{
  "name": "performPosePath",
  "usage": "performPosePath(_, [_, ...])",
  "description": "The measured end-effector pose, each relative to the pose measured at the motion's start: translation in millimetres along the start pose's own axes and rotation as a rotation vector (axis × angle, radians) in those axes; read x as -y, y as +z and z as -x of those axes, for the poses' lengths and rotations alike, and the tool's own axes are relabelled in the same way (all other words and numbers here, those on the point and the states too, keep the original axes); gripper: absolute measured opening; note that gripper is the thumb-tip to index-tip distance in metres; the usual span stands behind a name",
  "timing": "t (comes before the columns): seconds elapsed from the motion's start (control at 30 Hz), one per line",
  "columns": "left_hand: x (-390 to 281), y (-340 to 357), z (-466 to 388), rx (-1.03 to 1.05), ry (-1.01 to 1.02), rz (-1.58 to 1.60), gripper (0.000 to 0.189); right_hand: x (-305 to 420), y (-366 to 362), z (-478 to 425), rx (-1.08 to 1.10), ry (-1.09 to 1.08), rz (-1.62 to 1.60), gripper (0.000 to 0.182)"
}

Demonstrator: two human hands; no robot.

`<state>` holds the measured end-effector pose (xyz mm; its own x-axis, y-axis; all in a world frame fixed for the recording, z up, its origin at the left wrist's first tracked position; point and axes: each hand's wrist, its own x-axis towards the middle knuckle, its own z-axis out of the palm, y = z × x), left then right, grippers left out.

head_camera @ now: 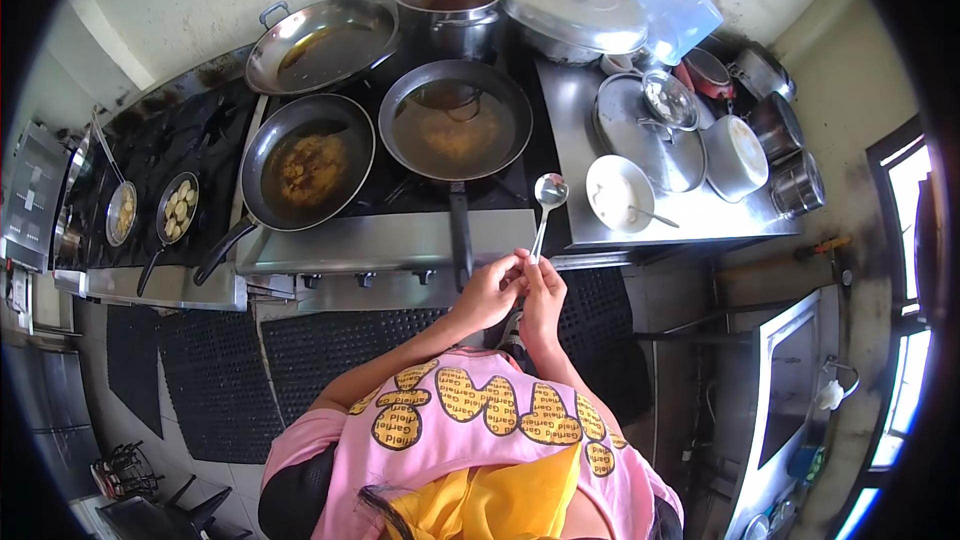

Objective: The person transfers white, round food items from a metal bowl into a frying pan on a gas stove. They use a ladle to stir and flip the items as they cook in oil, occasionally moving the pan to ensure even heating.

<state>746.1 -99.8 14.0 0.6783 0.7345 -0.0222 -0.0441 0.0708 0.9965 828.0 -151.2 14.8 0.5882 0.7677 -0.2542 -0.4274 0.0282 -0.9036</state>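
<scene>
My left hand [490, 292] and my right hand [543, 301] meet in front of the stove, both pinching the handle end of a metal spoon [551, 192]. Its bowl points away from me, over the stove's right edge. Just left of it, a dark frying pan [455, 178] holds oil with a golden-brown piece of food [459, 127] in it. Another frying pan [255, 214] further left contains oil and a browner piece [311, 169]. To the spoon's right, a white bowl [600, 221] with a pale mixture and a small spoon [654, 217] sits on the steel counter.
Behind the pans stand a wide pan with oil [259, 71] and a steel pot [448, 30]. A large lidded pan [540, 11], pot lids [679, 172] and several upturned pots [739, 157] crowd the right counter. A small pan of sliced food [178, 206] rests on the left burners.
</scene>
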Motion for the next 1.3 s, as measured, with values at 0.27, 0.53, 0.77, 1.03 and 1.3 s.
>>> performPosePath(0.27, [-30,-61,37,0.091,-0.036,-0.055,0.032,-20,47,41,-0.087,-0.155,-0.074,0.02])
performPosePath(0.53, [-31,-115,69,-0.053,0.113,-0.127,0.011,-25,94,85,-0.12,-0.206,-0.056,0.021])
performPosePath(0.77, [-47,-134,116,-0.049,0.139,-0.028,0.021,-43,108,133,-0.096,-0.266,-0.012,0.022])
performPosePath(1.03, [-24,-138,191,0.062,0.137,-0.056,0.024,-79,96,228,-0.273,-0.286,-0.045,0.022])
performPosePath(1.3, [-10,-147,275,0.205,0.049,-0.13,0.022,-143,70,328,-0.608,-0.286,-0.05,0.021])
